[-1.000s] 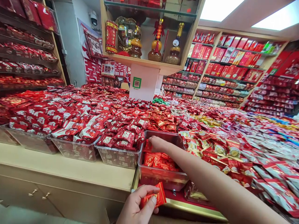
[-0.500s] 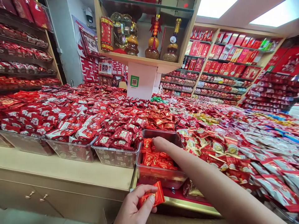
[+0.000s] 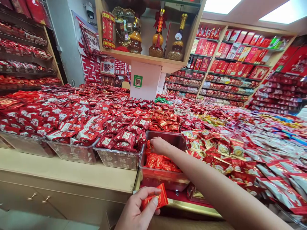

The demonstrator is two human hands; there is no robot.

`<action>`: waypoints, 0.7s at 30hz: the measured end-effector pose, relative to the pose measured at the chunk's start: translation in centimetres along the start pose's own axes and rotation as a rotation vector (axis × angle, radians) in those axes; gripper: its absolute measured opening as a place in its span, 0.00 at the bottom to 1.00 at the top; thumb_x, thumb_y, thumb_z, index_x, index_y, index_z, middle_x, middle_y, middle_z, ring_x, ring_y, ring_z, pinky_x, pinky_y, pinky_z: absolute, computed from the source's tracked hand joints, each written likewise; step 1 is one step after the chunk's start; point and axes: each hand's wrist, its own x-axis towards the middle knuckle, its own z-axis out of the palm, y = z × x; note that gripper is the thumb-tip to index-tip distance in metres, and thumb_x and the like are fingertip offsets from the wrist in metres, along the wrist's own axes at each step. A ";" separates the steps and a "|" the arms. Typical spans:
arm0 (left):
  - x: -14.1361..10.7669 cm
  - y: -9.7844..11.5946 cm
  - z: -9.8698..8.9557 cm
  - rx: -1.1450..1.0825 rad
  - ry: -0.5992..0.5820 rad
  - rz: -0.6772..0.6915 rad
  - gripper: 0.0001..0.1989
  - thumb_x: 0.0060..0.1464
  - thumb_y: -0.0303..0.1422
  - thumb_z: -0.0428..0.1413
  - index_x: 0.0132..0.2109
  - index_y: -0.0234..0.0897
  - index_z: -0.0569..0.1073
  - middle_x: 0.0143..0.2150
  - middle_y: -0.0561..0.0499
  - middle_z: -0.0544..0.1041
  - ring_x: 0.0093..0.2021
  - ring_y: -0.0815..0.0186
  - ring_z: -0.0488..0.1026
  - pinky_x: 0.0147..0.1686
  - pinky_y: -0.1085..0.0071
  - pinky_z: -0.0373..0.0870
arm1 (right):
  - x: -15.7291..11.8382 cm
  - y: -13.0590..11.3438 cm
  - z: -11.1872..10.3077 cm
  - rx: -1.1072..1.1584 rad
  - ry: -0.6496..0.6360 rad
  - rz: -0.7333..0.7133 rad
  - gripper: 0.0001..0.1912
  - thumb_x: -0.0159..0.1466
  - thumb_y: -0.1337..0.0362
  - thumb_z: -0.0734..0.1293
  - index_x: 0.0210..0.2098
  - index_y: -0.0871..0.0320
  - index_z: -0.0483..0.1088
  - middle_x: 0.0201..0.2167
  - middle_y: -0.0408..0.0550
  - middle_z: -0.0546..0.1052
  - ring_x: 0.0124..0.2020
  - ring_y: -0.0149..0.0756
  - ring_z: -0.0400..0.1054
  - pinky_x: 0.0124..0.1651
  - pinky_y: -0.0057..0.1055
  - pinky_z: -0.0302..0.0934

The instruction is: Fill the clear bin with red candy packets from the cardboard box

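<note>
My left hand (image 3: 141,207) is closed around a small red candy packet (image 3: 159,198) with gold print, pinched between thumb and fingers in front of the counter edge. My right hand (image 3: 159,146) reaches into a clear plastic bin (image 3: 165,175), near its left back side. Its fingers are curled downward and their tips are hidden, so what they hold cannot be made out. Red candy packets (image 3: 158,162) with gold characters lie in the bin below and in front of that hand. Against its fingers, a packet (image 3: 148,147) shows at the bin's left wall.
Left of the bin stand more clear bins (image 3: 118,158) heaped with dark red packets. Piles of red and white packets (image 3: 280,188) spread to the right. A display cabinet (image 3: 144,56) with bottles hangs above the back. Below is a counter (image 3: 72,172) with cupboard doors.
My right hand has shifted slightly left and up inside the bin, now covering part of the packet at the left wall. My left hand keeps its hold on the candy packet.
</note>
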 end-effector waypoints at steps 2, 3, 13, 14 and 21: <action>0.0 0.0 0.0 0.008 -0.003 -0.004 0.17 0.43 0.43 0.56 0.37 0.36 0.74 0.30 0.51 0.76 0.26 0.68 0.70 0.25 0.75 0.63 | 0.2 0.1 0.4 -0.001 -0.002 0.002 0.14 0.55 0.60 0.64 0.39 0.61 0.69 0.41 0.54 0.72 0.44 0.44 0.65 0.43 0.32 0.60; -0.1 0.0 0.0 0.014 -0.007 -0.005 0.17 0.44 0.43 0.56 0.38 0.36 0.74 0.30 0.51 0.76 0.27 0.68 0.70 0.26 0.75 0.63 | 0.3 0.2 0.6 0.000 -0.004 0.005 0.14 0.56 0.60 0.64 0.39 0.61 0.69 0.41 0.54 0.73 0.44 0.44 0.65 0.43 0.33 0.60; 0.0 -0.1 -0.2 0.001 -0.036 -0.029 0.17 0.44 0.42 0.56 0.39 0.36 0.73 0.33 0.52 0.75 0.28 0.68 0.71 0.27 0.75 0.64 | 0.3 -0.4 0.6 0.016 -0.069 0.047 0.18 0.55 0.53 0.62 0.38 0.60 0.70 0.39 0.55 0.75 0.41 0.46 0.68 0.38 0.35 0.62; 0.0 -0.1 -0.2 0.001 -0.041 -0.031 0.17 0.44 0.42 0.56 0.39 0.36 0.73 0.33 0.52 0.75 0.28 0.68 0.71 0.27 0.75 0.64 | 0.4 -0.4 0.5 0.016 -0.073 0.048 0.19 0.55 0.52 0.62 0.37 0.60 0.71 0.39 0.56 0.75 0.41 0.46 0.68 0.39 0.35 0.62; -0.1 0.0 0.0 -0.009 -0.015 -0.021 0.17 0.44 0.43 0.56 0.38 0.35 0.74 0.32 0.52 0.75 0.27 0.69 0.71 0.27 0.75 0.64 | 0.1 -0.8 0.4 0.016 -0.055 0.078 0.16 0.59 0.59 0.59 0.40 0.61 0.71 0.44 0.57 0.71 0.46 0.46 0.64 0.43 0.37 0.61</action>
